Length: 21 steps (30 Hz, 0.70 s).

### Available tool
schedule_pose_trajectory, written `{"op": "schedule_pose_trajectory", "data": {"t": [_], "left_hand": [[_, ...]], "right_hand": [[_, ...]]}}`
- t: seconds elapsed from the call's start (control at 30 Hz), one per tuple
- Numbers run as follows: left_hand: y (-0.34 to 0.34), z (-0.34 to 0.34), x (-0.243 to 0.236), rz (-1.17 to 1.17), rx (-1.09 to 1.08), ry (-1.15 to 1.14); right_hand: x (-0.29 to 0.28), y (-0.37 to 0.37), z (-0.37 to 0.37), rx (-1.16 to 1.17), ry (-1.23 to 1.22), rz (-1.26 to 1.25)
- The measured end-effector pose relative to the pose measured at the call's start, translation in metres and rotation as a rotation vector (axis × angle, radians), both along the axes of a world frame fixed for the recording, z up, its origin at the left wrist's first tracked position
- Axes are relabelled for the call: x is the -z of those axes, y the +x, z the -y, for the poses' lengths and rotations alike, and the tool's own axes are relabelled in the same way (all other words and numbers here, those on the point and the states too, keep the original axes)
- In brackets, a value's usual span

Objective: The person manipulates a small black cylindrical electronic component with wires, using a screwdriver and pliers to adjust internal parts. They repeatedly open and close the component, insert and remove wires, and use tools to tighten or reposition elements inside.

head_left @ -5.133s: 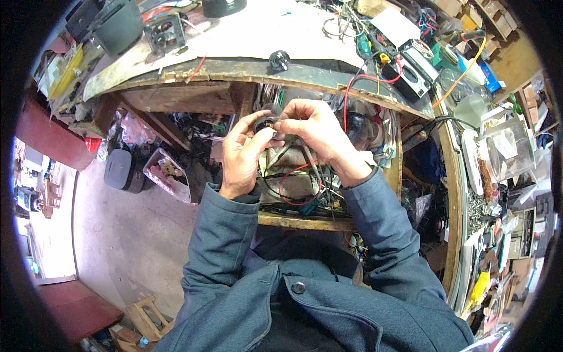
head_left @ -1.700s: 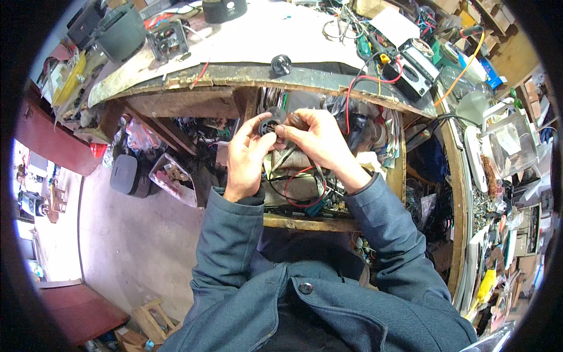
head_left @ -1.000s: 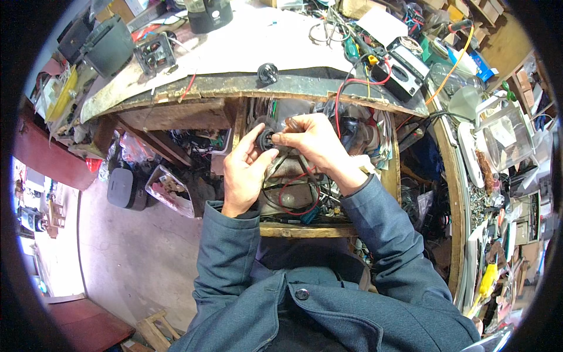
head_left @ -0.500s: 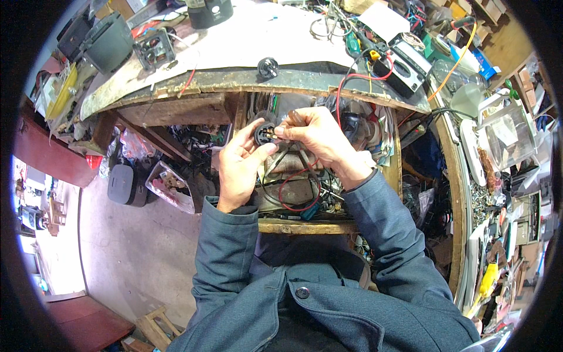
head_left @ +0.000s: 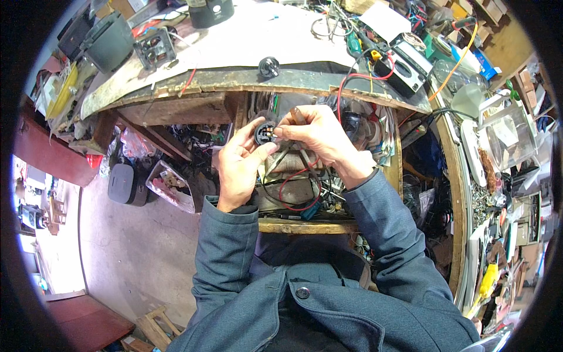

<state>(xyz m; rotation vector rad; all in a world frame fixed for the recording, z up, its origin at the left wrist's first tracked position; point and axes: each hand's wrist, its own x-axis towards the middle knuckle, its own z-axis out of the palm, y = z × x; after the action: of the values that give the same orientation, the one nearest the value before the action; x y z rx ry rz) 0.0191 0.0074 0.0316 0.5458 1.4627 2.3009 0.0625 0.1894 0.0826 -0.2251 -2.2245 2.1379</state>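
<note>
Centrally, the left hand (head_left: 240, 167) pinches a small round black socket (head_left: 264, 132) at its fingertips, while the right hand (head_left: 319, 138), fingers closed on a thin tool (head_left: 298, 115), touches it from the right, below the workbench (head_left: 234, 53) edge, above the open drawer (head_left: 305, 225).

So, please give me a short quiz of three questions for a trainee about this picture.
1. True or false: both hands are above the open drawer, not over the benchtop.
2. Which hand holds the round black part? A) left hand B) right hand C) neither
3. Fill in: a second black round part lies on the bench near its front ____.

Key: 1 true; 2 A; 3 edge.
</note>
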Motion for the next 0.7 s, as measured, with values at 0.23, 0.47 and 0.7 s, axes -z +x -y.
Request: {"op": "schedule_pose_trajectory", "data": {"t": [0.23, 0.47, 0.7], "left_hand": [[-0.001, 0.0, 0.0, 0.024, 0.019, 0.028], [-0.001, 0.0, 0.0, -0.015, -0.002, 0.009], [-0.001, 0.001, 0.003, -0.049, -0.015, -0.023]], "right_hand": [[0.014, -0.005, -0.004, -0.054, -0.032, -0.118], [0.013, -0.004, -0.002, -0.005, -0.047, -0.018], [0.013, -0.004, 0.0, 0.032, 0.095, -0.054]]}}
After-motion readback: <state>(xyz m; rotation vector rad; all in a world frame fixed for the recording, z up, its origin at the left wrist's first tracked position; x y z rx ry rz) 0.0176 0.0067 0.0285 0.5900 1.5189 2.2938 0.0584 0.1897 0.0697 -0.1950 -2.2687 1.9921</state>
